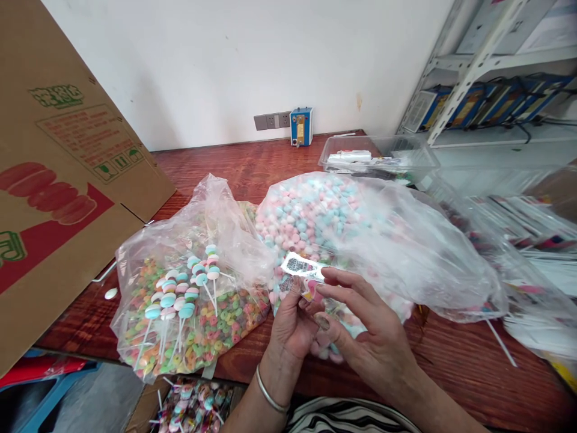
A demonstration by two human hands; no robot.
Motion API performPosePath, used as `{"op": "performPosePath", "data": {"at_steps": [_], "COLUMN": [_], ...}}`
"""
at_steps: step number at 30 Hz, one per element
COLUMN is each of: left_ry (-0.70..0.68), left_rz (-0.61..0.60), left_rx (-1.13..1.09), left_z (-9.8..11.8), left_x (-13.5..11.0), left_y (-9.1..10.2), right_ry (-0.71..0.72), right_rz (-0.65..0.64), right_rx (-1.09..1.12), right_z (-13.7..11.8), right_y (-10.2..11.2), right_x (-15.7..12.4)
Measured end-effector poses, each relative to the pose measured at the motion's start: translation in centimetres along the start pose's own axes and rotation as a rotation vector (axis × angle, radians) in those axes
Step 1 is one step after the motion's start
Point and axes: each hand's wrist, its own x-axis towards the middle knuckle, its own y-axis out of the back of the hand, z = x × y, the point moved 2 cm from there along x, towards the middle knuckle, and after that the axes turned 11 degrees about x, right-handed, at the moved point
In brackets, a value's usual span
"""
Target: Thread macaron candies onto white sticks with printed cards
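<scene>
My left hand [291,328] pinches a small printed wrapper [303,266], white with black lettering, between thumb and fingers. A pink and yellow printed part shows between both hands. My right hand [372,328] curves around from the other side, its fingertips on the wrapper's right end and its thumb lower down. Directly behind the hands lies a large clear bag of pink, blue and white candies [311,210]. To the left, candy skewers on white sticks [174,294] rest on a bag of colourful ring candies [234,322].
A big cardboard box [67,150] stands at left. Below the table edge, another box holds wrapped lollipops [193,403]. A clear plastic tub [383,144] sits behind the candy bag. Flat printed packets [518,222] lie at right, near a metal shelf [478,72]. A blue device [301,126] is by the wall.
</scene>
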Motion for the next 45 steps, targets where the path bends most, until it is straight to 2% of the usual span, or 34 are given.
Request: {"op": "performPosePath", "data": {"at_steps": [3, 6, 7, 8, 10, 12, 15, 17, 19, 23, 27, 32, 35, 37, 40, 45], "left_ry": [0.132, 0.030, -0.024, -0.085, -0.216, -0.333, -0.480, -0.547, -0.572, -0.577, -0.613, -0.618, -0.623, -0.620, -0.623, -0.644], "left_rz": [-0.094, -0.101, -0.105, -0.111, -0.100, -0.048, 0.052, 0.135, 0.191, 0.214, 0.200, 0.202, 0.189, 0.173, 0.152, 0.138], "left_rx": [-0.230, -0.245, -0.226, -0.206, -0.178, -0.165, -0.160, -0.189, -0.241, -0.351, -0.387, -0.368, -0.372, -0.382, -0.393, -0.375], "left_z": [0.9, 2.8, 3.5, 4.4, 6.0, 7.4, 8.7, 9.2, 9.5, 10.0, 10.8, 11.1, 11.1, 11.2, 11.5, 11.7], "left_x": [-1.3, -3.4, -4.2, -5.2, -7.3, -9.2, -11.4, -12.3, -13.0, -14.1, -14.2, -13.8, -13.7, -13.6, -13.2, -12.1], "left_y": [-0.4, 0.2, 0.8, 1.5, 3.6, 6.3, 10.9, 13.5, 15.1, 16.4, 16.9, 17.6, 18.0, 18.2, 18.3, 18.4], "right_ry": [-0.009, -0.037, -0.036, -0.032, -0.028, -0.045, -0.032, -0.011, -0.015, 0.002, 0.005, -0.104, -0.187, -0.234, -0.294, -0.345], "right_rz": [0.041, 0.107, 0.091, 0.047, -0.125, -0.333, -0.559, -0.638, -0.644, -0.670, -0.751, -0.775, -0.749, -0.724, -0.699, -0.724], "right_rx": [0.082, 0.096, 0.099, 0.106, 0.121, 0.129, 0.095, -0.050, -0.126, -0.155, -0.147, -0.144, -0.102, -0.046, 0.053, 0.236], "right_z": [-1.0, -0.7, -0.4, -0.1, 0.5, 0.7, 0.2, -0.3, -0.9, -2.3, -3.3, -3.2, -2.3, -1.6, -1.0, -0.8], "right_y": [0.7, 0.6, 0.1, -0.8, -3.6, -7.3, -13.2, -16.4, -18.8, -21.6, -24.5, -28.3, -29.0, -28.6, -26.9, -22.6], "right_x": [0.2, 1.5, 2.2, 3.0, 4.7, 6.0, 7.3, 8.0, 8.5, 9.2, 8.5, 6.9, 6.9, 7.0, 7.1, 6.4]}}
